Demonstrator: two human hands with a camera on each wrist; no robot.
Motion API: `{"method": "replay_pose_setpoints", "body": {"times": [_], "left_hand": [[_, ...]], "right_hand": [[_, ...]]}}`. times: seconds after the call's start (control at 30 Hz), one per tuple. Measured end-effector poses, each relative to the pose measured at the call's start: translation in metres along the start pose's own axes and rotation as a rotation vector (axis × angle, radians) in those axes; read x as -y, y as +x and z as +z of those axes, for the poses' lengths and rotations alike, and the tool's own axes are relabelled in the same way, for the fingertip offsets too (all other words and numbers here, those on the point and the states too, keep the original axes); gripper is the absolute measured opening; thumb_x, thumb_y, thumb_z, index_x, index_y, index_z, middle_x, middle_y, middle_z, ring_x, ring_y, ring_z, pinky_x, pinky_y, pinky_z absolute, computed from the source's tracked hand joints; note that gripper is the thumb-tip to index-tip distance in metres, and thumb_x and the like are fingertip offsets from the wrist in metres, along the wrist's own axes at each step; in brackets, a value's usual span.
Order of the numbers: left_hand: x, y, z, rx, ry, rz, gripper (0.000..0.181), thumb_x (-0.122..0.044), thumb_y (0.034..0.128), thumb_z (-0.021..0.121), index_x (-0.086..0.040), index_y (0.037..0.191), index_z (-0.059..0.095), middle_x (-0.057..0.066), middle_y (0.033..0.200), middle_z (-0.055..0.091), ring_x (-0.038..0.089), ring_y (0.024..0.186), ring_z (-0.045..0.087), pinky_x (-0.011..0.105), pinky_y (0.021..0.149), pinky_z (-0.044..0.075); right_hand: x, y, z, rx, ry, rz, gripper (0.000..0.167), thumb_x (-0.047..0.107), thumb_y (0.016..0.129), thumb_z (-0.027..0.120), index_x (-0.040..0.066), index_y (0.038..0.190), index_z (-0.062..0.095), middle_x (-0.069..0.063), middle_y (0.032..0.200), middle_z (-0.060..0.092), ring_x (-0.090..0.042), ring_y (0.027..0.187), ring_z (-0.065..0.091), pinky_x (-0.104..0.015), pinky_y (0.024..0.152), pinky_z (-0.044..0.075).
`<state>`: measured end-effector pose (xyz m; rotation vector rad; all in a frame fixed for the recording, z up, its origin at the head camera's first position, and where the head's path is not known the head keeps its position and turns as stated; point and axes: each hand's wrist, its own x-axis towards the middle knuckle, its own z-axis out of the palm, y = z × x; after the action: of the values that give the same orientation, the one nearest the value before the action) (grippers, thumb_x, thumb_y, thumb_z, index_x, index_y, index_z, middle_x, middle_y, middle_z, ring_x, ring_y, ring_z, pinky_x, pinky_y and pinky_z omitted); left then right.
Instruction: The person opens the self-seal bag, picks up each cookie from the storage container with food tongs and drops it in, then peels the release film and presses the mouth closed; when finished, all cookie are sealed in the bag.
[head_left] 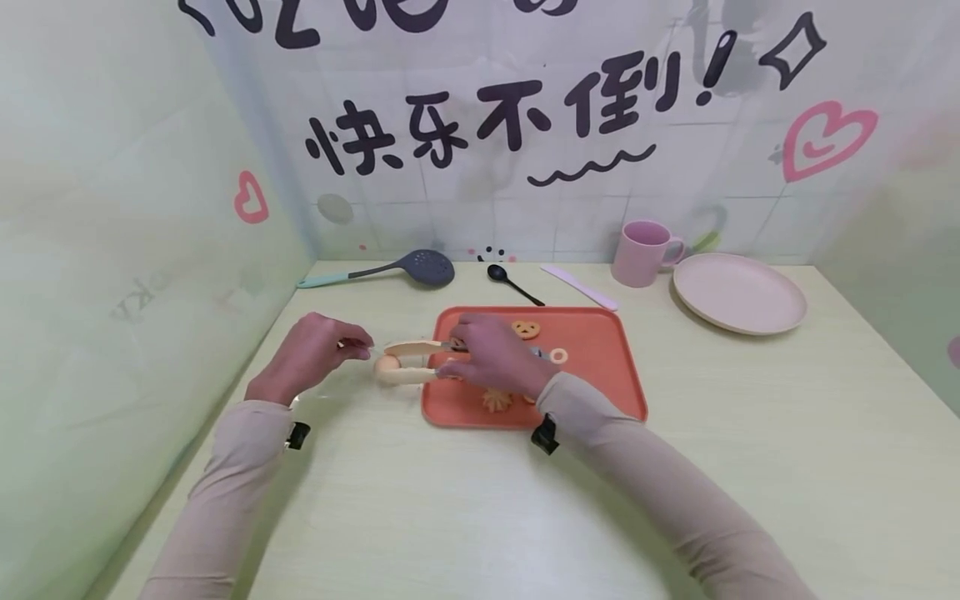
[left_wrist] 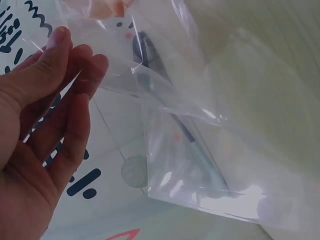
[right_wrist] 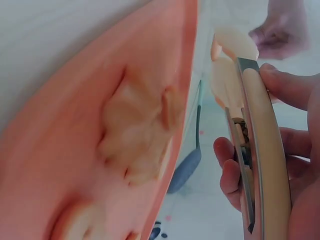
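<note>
My left hand (head_left: 311,354) pinches the edge of a clear plastic bag (left_wrist: 185,155), which hangs beside the tray's left end. My right hand (head_left: 491,354) grips cream-coloured tongs (right_wrist: 272,165) with metal inner strips. Between the tong tips is a round, peach-coloured piece (head_left: 387,364), close to the left fingertips; whether it is inside the bag I cannot tell. Under the right hand lies an orange-red tray (head_left: 600,375). On it are a bear-face cookie (head_left: 526,329), a small ring (head_left: 558,356) and a flower-shaped cookie (head_left: 496,401); the hand hides others.
Behind the tray lie a dark slotted turner (head_left: 427,267) with a mint handle, a small black spoon (head_left: 517,287) and a lilac knife (head_left: 579,288). A pink mug (head_left: 637,257) and a pale pink plate (head_left: 742,292) stand at the back right. Printed sheets wall the table's back and sides.
</note>
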<state>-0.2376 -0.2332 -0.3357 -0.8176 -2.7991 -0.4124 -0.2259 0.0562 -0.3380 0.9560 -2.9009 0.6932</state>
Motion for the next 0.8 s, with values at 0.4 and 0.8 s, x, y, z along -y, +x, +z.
{"method": "replay_pose_setpoints", "body": {"times": [0.4,0.8], "left_hand": [[0.001,-0.002,0.005,-0.079,-0.073,0.000,0.016,-0.003,0.0767,0.084,-0.007,0.092,0.080,0.006,0.086,0.079,0.018,0.077,0.074,0.038,0.073,0.063],[0.003,-0.002,0.007,-0.090,-0.077,0.043,0.015,-0.001,0.0764,0.084,-0.008,0.089,0.080,0.004,0.085,0.079,0.018,0.077,0.075,0.037,0.072,0.063]], "right_hand": [[0.022,0.025,0.012,0.056,-0.102,-0.012,0.039,0.046,0.090,0.074,0.009,0.104,0.072,-0.002,0.093,0.064,-0.014,0.077,0.053,-0.023,0.066,0.045],[0.027,0.033,0.028,0.093,-0.094,0.059,0.045,0.049,0.089,0.073,0.009,0.110,0.071,0.000,0.099,0.063,-0.014,0.086,0.055,-0.025,0.071,0.050]]}}
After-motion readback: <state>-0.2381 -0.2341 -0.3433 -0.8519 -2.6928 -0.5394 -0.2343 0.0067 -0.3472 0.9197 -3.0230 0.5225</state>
